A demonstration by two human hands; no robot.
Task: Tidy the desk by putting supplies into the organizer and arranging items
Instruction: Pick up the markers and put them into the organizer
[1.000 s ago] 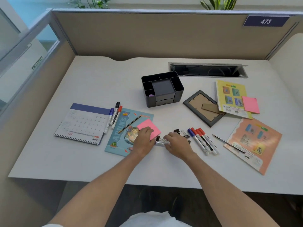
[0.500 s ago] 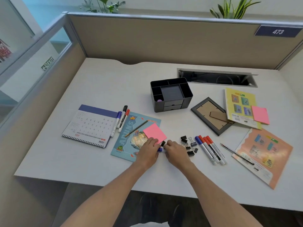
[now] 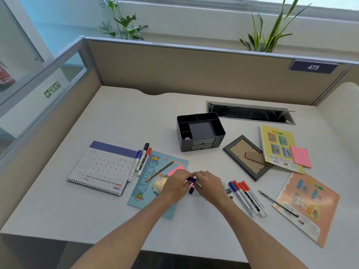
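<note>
Both hands meet near the middle of the worktop [image 3: 108,117], fingers curled in tight. The left hand [image 3: 175,184] and right hand [image 3: 208,184] pinch a small blue item [image 3: 192,179] between them, maybe a marker cap, can't tell for sure. A dark binder clip [image 3: 191,190] sits just under the fingertips. The pink sticky pad [image 3: 175,169] pokes out at the left hand's 12 o'clock. The black organizer [image 3: 201,132] stands well apart, about 12 o'clock from the hands. The markers [image 3: 245,198] lie at 3 o'clock.
</note>
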